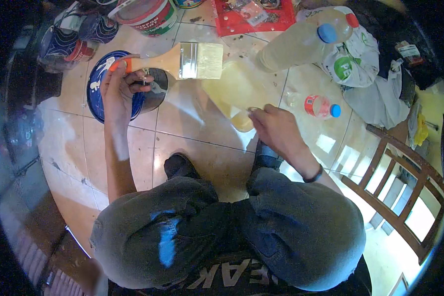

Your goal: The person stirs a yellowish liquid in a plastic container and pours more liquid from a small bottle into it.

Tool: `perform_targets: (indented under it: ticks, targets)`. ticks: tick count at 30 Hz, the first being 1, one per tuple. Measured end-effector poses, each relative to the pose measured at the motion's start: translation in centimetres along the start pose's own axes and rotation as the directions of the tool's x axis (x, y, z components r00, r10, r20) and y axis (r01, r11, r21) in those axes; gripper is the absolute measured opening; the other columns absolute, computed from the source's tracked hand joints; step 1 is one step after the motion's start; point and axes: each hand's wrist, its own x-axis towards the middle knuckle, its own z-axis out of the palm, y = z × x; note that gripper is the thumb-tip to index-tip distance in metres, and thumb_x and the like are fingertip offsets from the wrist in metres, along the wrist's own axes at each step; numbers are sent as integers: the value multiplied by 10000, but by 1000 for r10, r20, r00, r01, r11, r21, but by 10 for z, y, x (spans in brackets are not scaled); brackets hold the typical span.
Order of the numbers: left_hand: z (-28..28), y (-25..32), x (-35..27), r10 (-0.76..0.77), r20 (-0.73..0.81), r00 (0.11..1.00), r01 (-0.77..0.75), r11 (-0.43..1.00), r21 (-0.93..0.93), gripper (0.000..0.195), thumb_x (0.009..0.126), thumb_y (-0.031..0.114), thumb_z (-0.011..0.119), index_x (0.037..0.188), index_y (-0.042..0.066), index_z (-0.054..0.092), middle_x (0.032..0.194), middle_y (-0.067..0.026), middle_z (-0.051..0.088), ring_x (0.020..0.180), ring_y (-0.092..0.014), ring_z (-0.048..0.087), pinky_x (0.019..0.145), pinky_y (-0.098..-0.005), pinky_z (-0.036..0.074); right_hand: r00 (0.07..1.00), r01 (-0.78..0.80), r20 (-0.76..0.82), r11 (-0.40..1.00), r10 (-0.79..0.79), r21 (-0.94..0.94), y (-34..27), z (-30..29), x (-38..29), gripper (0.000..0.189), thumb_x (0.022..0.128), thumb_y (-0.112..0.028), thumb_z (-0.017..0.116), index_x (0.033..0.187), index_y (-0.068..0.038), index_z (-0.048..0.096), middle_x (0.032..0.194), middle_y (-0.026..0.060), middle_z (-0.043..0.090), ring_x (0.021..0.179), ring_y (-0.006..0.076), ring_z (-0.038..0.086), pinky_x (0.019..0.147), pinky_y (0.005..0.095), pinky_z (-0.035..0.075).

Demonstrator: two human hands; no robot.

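My left hand (122, 83) grips the orange-tipped handle of a flat paintbrush (203, 61), held level with its pale bristles pointing right. Beneath that hand is a paint can with a blue lid (96, 100), which has white paint smears on it. My right hand (275, 127) has its thumb and fingertips together near a pale yellow plastic container (240, 88) on the tiled floor. Whether the fingertips pinch anything small cannot be made out. The container lies right of the brush, partly behind the fingers.
A paint bucket (151, 16) and a red plastic packet (255, 16) lie at the far side. Large bottles of cloudy liquid (292, 48) stand beside a white plastic bag (359, 55). A small bottle (320, 106) lies right of my right hand. A wooden rack (396, 185) is at right.
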Motion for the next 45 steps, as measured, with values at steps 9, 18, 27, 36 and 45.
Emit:
perform_targets:
  ticks: [9, 18, 27, 36, 45]
  targets:
    - [0, -1, -1, 8, 5, 1000, -8, 1000, 12, 395, 1074, 288, 538, 1259, -53, 616, 893, -141, 720, 808, -263, 760, 630, -311, 649, 987, -147, 54, 983, 154, -115, 16, -35, -30, 194, 911, -220, 689, 1051, -106, 758, 861, 149, 598, 853, 340, 652, 700, 458, 549]
    - [3, 2, -1, -7, 1, 1000, 7, 999, 34, 411, 1079, 297, 527, 1269, -58, 607, 896, -140, 722, 811, -248, 758, 638, -301, 646, 989, -14, -145, 993, -3, -118, 26, -14, 36, 157, 916, -202, 673, 1018, -99, 734, 865, 172, 600, 798, 376, 666, 686, 476, 558]
    - [5, 2, -5, -7, -10, 1000, 9, 990, 138, 392, 1079, 288, 523, 1258, -43, 630, 888, -131, 726, 809, -229, 757, 647, -286, 627, 999, -44, -32, 999, 44, -18, 8, -16, -18, 199, 902, -146, 669, 1083, -95, 732, 836, 152, 575, 749, 352, 654, 648, 448, 558]
    - [8, 0, -5, -8, 65, 998, -4, 984, 178, 365, 1072, 275, 548, 1225, -36, 661, 898, -128, 737, 795, -218, 754, 667, -277, 607, 978, -191, -66, 978, 196, 87, 15, -6, -46, 293, 880, -142, 696, 1167, -102, 740, 874, 146, 573, 738, 339, 659, 661, 448, 559]
    - [23, 4, -6, -13, -3, 1000, 14, 975, 222, 361, 1074, 271, 539, 1224, -31, 665, 927, -121, 740, 782, -188, 741, 656, -264, 599, 954, -273, -103, 958, 281, 83, 25, -3, -57, 365, 878, -121, 684, 1242, -112, 711, 914, 173, 580, 762, 374, 654, 681, 464, 564]
